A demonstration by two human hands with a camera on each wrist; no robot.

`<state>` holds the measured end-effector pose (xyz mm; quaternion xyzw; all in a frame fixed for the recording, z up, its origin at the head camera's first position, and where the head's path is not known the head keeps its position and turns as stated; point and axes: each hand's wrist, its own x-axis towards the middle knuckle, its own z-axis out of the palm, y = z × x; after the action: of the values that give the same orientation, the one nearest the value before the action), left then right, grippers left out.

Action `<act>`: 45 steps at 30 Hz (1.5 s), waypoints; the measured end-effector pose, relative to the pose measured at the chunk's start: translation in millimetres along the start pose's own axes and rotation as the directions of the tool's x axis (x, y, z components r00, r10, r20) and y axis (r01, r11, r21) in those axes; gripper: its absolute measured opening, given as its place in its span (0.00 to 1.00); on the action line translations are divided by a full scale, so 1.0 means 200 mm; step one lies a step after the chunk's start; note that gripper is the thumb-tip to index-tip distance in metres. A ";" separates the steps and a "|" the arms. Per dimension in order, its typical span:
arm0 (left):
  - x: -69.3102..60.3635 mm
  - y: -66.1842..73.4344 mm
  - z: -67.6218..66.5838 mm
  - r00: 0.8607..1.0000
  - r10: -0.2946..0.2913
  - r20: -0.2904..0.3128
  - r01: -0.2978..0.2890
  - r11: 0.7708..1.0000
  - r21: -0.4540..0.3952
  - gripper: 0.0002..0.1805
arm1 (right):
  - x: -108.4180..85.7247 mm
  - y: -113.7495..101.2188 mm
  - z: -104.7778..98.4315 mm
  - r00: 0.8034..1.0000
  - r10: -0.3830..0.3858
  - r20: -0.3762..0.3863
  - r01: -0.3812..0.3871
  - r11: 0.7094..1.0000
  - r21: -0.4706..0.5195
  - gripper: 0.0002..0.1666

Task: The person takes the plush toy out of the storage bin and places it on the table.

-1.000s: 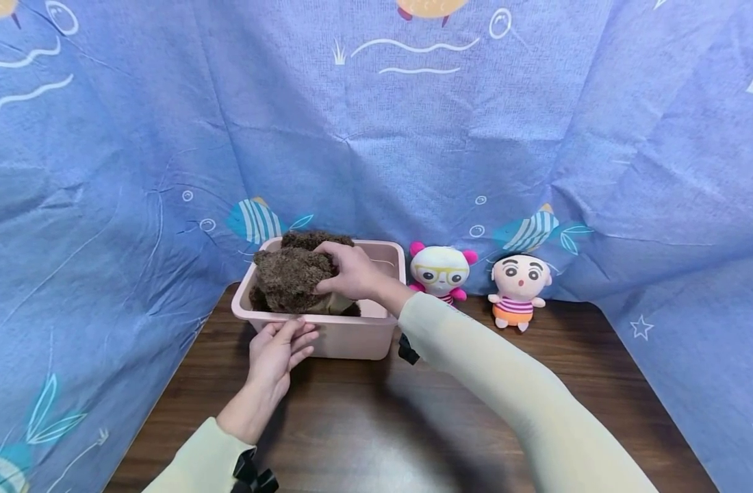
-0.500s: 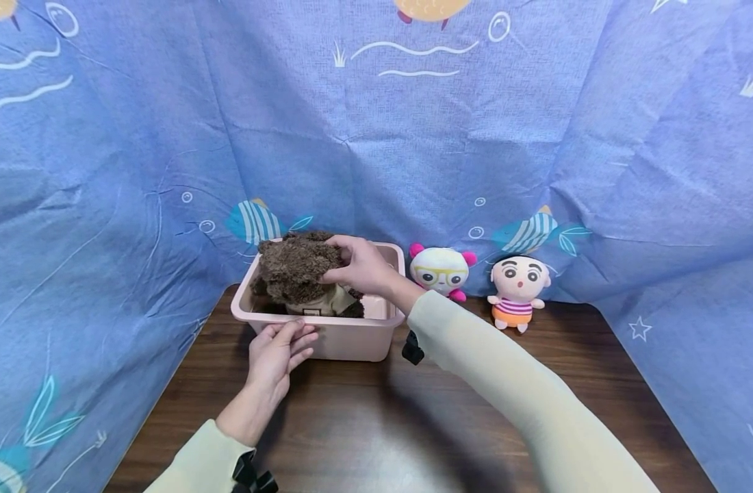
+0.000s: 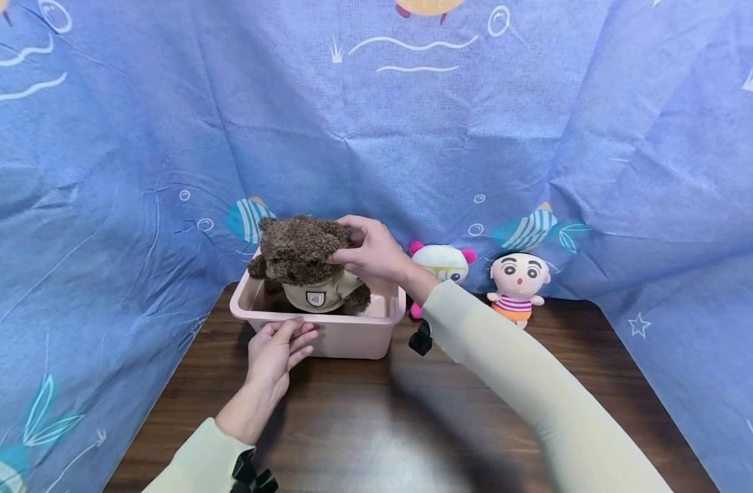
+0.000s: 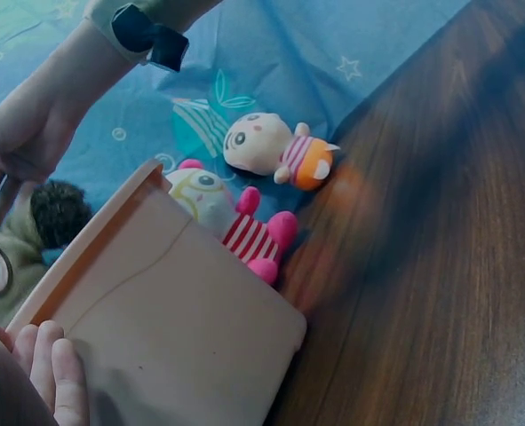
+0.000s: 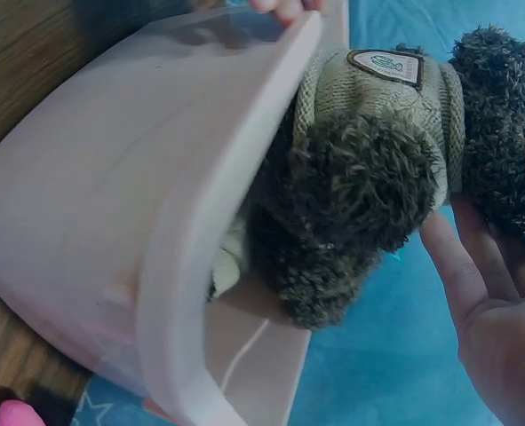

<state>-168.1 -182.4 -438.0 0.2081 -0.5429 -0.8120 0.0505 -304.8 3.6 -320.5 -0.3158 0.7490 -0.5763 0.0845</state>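
Observation:
A brown teddy bear [image 3: 302,250] in a beige knitted top with a badge stands upright within the pink plastic bin [image 3: 346,342], its head and chest above the rim. My right hand [image 3: 376,253] grips the bear's head from its right side, thumb in front and fingers behind. In the right wrist view, the bear's furry limbs [image 5: 360,182] hang over the bin's opening. My left hand [image 3: 272,356] holds the bin's front rim, thumb at the rim and fingers against the outer wall.
A panda doll [image 3: 441,260] with pink ears and yellow glasses sits right of the bin, partly behind my right arm. Farther right is a boy doll [image 3: 519,284] in a striped shirt. Blue printed cloth [image 3: 376,137] hangs behind the wooden table [image 3: 352,411].
My right hand has lifted the teddy bear and turned it more upright, so its badge now shows above the rim. The left hand has stayed at the bin.

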 end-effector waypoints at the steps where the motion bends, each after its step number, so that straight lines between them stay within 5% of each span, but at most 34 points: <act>1: 0.00 0.00 0.00 1.000 0.000 0.001 0.000 1.000 -0.001 0.12 | 0.00 -0.01 -0.01 1.000 -0.005 -0.007 0.005 1.000 0.010 0.31; 20: 0.00 0.00 -0.01 1.000 0.007 -0.004 -0.007 1.000 -0.002 0.10 | -0.15 -0.27 -0.47 0.980 -0.069 -0.187 0.100 0.981 0.164 0.24; 35: 0.00 0.01 0.00 1.000 0.010 0.007 -0.010 1.000 0.018 0.11 | -0.58 -0.28 -0.87 0.941 -0.142 -0.309 0.215 0.953 0.215 0.23; 45: -0.01 0.02 0.00 1.000 0.004 0.013 -0.004 1.000 0.026 0.10 | -0.85 -0.13 -0.97 0.965 -0.113 -0.238 0.155 0.974 0.166 0.27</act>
<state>-167.3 -182.9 -433.6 0.2023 -0.5543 -0.8061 0.0459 -257.1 254.3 -274.7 -0.2890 0.6743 -0.6795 -0.0123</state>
